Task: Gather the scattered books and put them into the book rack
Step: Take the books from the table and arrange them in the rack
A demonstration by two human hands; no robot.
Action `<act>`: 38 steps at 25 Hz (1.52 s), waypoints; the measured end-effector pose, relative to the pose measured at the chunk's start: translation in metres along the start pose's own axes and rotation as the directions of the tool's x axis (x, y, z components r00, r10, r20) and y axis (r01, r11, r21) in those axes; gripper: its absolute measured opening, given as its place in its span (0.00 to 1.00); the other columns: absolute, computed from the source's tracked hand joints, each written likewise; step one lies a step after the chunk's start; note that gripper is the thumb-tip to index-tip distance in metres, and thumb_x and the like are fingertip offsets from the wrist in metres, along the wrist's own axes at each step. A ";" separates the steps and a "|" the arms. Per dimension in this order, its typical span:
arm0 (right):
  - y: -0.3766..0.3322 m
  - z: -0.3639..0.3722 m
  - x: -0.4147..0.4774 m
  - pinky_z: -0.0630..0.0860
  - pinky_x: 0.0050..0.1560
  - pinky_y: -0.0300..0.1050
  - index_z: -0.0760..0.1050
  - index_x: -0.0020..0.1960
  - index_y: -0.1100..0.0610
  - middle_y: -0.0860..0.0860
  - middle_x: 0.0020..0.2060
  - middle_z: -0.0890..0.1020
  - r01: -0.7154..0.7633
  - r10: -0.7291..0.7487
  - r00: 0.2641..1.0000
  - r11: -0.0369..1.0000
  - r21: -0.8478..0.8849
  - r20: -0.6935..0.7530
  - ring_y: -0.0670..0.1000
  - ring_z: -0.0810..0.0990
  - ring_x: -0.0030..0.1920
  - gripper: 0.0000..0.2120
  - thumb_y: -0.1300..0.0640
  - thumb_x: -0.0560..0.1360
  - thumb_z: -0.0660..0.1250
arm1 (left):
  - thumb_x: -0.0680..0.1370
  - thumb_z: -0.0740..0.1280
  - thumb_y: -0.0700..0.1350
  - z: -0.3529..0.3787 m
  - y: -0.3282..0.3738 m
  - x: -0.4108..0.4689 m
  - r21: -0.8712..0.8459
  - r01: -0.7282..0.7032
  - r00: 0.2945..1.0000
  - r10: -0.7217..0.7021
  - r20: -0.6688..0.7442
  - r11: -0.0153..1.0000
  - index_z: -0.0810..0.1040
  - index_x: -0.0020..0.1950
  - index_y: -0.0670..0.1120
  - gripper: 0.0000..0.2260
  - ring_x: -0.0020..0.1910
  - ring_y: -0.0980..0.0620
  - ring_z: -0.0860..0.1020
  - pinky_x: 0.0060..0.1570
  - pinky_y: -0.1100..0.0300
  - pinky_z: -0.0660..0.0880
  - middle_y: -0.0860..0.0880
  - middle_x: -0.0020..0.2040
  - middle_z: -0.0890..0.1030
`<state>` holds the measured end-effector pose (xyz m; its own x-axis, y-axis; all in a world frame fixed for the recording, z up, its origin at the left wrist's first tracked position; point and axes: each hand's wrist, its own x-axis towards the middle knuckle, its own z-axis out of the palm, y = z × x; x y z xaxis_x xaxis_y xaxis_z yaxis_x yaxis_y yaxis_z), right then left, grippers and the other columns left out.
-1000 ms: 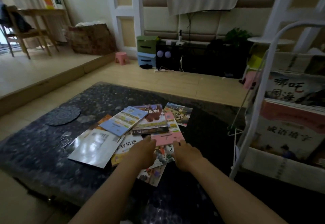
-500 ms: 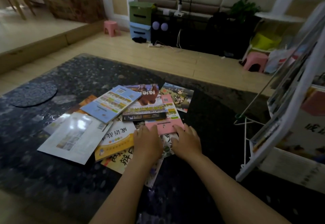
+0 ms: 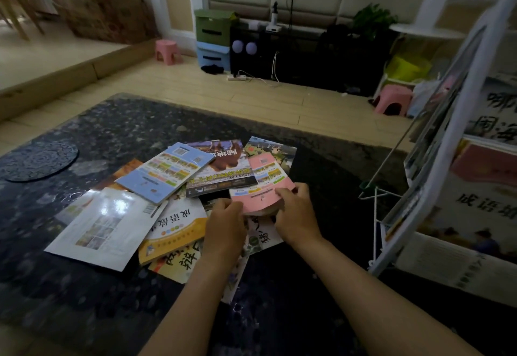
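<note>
About nine overlapping books [image 3: 165,172] lay on the bench [image 3: 112,120], the exact number unclear, with one pink book [image 3: 261,185] among them. There were two pink stools [image 3: 168,51], one round mat [image 3: 39,160] and one book rack [image 3: 456,109].

A pink stool [image 3: 168,51] stands near stacked boxes [image 3: 214,39].

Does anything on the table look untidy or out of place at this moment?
Yes. The books lie in a loose overlapping heap, each at a different angle, on the dark table, not in the book rack beside it. The left hand and right hand grip the pink book.
</note>
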<state>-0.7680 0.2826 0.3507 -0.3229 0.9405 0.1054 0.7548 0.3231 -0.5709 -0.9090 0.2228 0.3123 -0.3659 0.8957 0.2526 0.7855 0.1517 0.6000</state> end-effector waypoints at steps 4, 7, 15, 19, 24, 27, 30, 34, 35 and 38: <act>0.003 -0.025 -0.006 0.73 0.61 0.48 0.70 0.69 0.58 0.56 0.72 0.57 0.018 -0.009 0.997 0.992 -0.126 0.073 0.60 0.66 0.69 0.24 0.66 0.74 0.64 | 0.75 0.70 0.33 -0.009 0.007 0.002 0.036 -0.180 0.973 0.183 -0.138 0.983 0.80 0.52 0.35 0.07 0.40 0.41 0.78 0.31 0.48 0.75 0.39 0.49 0.78; -0.003 -0.045 -0.014 0.75 0.59 0.52 0.72 0.66 0.59 0.59 0.70 0.65 0.183 -0.169 0.983 0.905 -0.383 0.071 0.62 0.67 0.67 0.18 0.65 0.77 0.63 | 0.79 0.67 0.37 -0.022 0.018 -0.005 0.004 -0.271 0.945 0.267 -0.190 0.963 0.80 0.55 0.37 0.07 0.41 0.41 0.80 0.35 0.46 0.79 0.41 0.51 0.78; -0.040 -0.146 -0.040 0.77 0.49 0.55 0.66 0.71 0.58 0.57 0.61 0.75 0.337 -0.352 0.935 0.845 -0.415 0.042 0.59 0.73 0.62 0.21 0.57 0.80 0.65 | 0.80 0.66 0.40 -0.107 0.096 0.007 0.110 -0.315 0.908 0.333 -0.255 0.943 0.79 0.60 0.39 0.10 0.46 0.38 0.80 0.39 0.49 0.76 0.39 0.51 0.80; -0.039 -0.203 -0.062 0.70 0.44 0.50 0.66 0.63 0.58 0.57 0.54 0.74 0.346 -0.361 0.932 0.868 -0.357 0.027 0.59 0.73 0.55 0.15 0.60 0.78 0.65 | 0.80 0.66 0.43 -0.133 0.152 0.006 0.111 -0.412 0.881 0.427 -0.204 0.904 0.79 0.57 0.40 0.09 0.43 0.43 0.77 0.41 0.56 0.70 0.42 0.48 0.80; -0.021 -0.268 -0.095 0.75 0.47 0.54 0.66 0.60 0.59 0.59 0.53 0.74 0.310 -0.351 0.936 0.841 -0.443 -0.011 0.60 0.73 0.55 0.14 0.66 0.76 0.63 | 0.78 0.69 0.42 -0.142 0.224 -0.008 0.060 -0.482 0.854 0.484 -0.191 0.874 0.81 0.54 0.39 0.08 0.40 0.46 0.77 0.41 0.56 0.71 0.43 0.44 0.81; -0.006 -0.297 -0.108 0.77 0.51 0.56 0.67 0.60 0.59 0.60 0.55 0.75 0.262 -0.320 0.946 0.836 -0.482 -0.041 0.61 0.75 0.55 0.14 0.67 0.76 0.62 | 0.78 0.70 0.43 -0.139 0.258 -0.018 0.006 -0.498 0.857 0.493 -0.150 0.867 0.81 0.51 0.41 0.06 0.40 0.45 0.78 0.42 0.50 0.77 0.45 0.43 0.81; 0.011 -0.324 -0.119 0.78 0.52 0.57 0.69 0.63 0.57 0.57 0.57 0.76 0.228 -0.307 0.947 0.846 -0.483 -0.091 0.60 0.76 0.57 0.16 0.64 0.77 0.65 | 0.75 0.71 0.42 -0.134 0.291 -0.027 0.009 -0.516 0.853 0.514 -0.084 0.857 0.78 0.48 0.44 0.05 0.40 0.46 0.78 0.42 0.49 0.77 0.47 0.41 0.79; 0.029 -0.361 -0.131 0.76 0.54 0.56 0.69 0.61 0.58 0.58 0.57 0.76 0.132 -0.249 0.955 0.843 -0.522 -0.161 0.60 0.74 0.60 0.14 0.61 0.77 0.66 | 0.73 0.71 0.39 -0.122 0.336 -0.034 0.077 -0.599 0.800 0.599 0.031 0.797 0.76 0.57 0.43 0.14 0.45 0.52 0.74 0.42 0.57 0.70 0.49 0.49 0.77; 0.032 -0.367 -0.133 0.76 0.55 0.57 0.69 0.63 0.58 0.58 0.58 0.76 0.117 -0.253 0.950 0.835 -0.538 -0.185 0.60 0.73 0.61 0.15 0.61 0.77 0.66 | 0.73 0.71 0.40 -0.118 0.345 -0.035 0.118 -0.619 0.785 0.617 0.055 0.776 0.75 0.59 0.43 0.15 0.46 0.51 0.73 0.43 0.59 0.67 0.48 0.49 0.75; 0.040 -0.375 -0.136 0.76 0.54 0.55 0.69 0.64 0.59 0.58 0.58 0.75 0.103 -0.294 0.924 0.806 -0.583 -0.243 0.60 0.73 0.62 0.16 0.63 0.77 0.65 | 0.75 0.71 0.43 -0.107 0.362 -0.032 0.219 -0.622 0.777 0.627 0.054 0.752 0.72 0.58 0.43 0.15 0.44 0.51 0.71 0.41 0.60 0.65 0.47 0.50 0.71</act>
<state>-0.4796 0.2072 0.6194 -0.3818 0.7998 0.4632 0.9078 0.4187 0.0254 -0.6664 0.2042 0.6028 0.2354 0.8136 0.5316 0.9274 -0.3517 0.1276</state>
